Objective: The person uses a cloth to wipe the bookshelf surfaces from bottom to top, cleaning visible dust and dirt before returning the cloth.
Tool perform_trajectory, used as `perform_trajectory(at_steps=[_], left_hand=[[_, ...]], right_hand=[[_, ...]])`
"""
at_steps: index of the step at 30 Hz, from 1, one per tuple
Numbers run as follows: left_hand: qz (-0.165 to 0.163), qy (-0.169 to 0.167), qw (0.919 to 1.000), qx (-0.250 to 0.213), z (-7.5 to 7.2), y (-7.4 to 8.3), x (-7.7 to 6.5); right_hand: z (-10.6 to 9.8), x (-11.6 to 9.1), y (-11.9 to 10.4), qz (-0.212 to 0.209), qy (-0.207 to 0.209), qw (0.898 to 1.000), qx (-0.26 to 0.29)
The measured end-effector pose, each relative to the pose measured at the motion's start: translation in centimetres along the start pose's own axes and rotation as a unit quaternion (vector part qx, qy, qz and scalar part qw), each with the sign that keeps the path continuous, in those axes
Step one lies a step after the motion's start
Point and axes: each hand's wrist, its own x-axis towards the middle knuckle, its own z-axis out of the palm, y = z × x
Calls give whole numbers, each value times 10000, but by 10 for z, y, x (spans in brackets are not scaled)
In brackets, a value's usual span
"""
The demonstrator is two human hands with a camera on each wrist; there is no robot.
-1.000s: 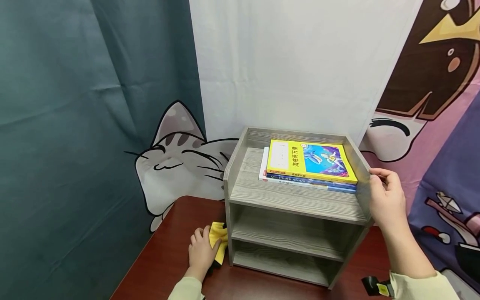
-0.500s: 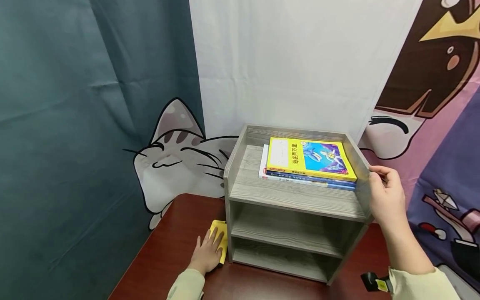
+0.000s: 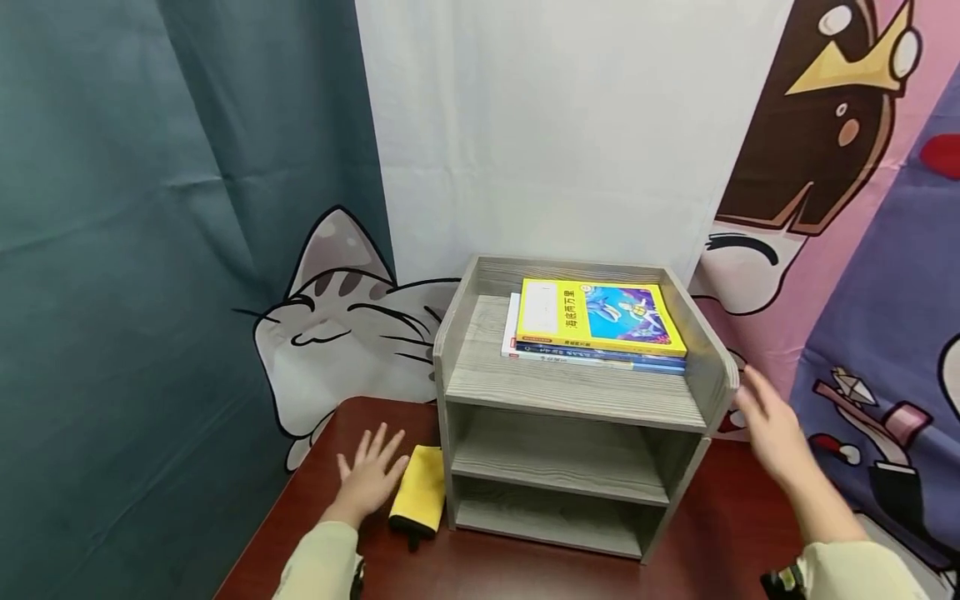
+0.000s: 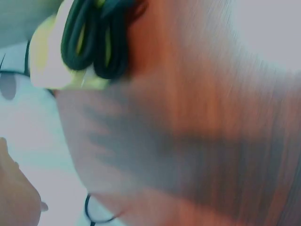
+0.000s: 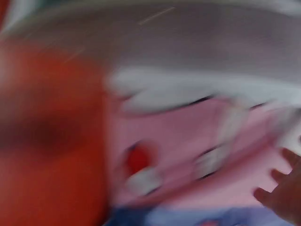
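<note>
My left hand (image 3: 367, 477), fingers spread, hovers over the table just left of a folded yellow cloth (image 3: 422, 485) with a black edge. Dark loops (image 4: 77, 42) on that cloth show up close in the left wrist view. The cloth lies flat against the left foot of a grey wooden shelf unit (image 3: 570, 387). My right hand (image 3: 772, 433) is beside the unit's right side panel, fingers extended and holding nothing. The right wrist view is blurred, with fingertips (image 5: 277, 176) at its right edge.
A stack of books, a yellow one (image 3: 600, 317) uppermost, lies on the unit's top shelf. Two lower compartments (image 3: 562, 450) face me. The dark red table (image 3: 360, 567) ends at the left near a green curtain (image 3: 150, 292). A white backdrop (image 3: 562, 125) hangs behind.
My left hand has let go of the yellow cloth and moved left, leaving it smoothed flat. My right hand has released the shelf unit's side edge. The view has shifted slightly.
</note>
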Motion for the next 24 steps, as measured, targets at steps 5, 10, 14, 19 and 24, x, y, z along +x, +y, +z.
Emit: perform_trajectory(at_steps=[5, 10, 14, 19, 24], left_hand=[[25, -102, 9989, 452, -17, -14, 0], [-1, -336, 9974, 633, -10, -18, -3], [14, -435, 9961, 772, 0, -15, -7], [-38, -555, 9954, 782, 11, -7, -14], [-62, -571, 9952, 787, 19, -5, -16]], right_hand=[[46, -42, 74, 162, -766, 9791, -1877], [77, -76, 110, 419, -1483, 9615, -2274], [90, -89, 119, 401, -1675, 9582, -2284], [99, -95, 121, 387, -1763, 9544, -2377], [103, -95, 117, 347, -1732, 9538, -2432]])
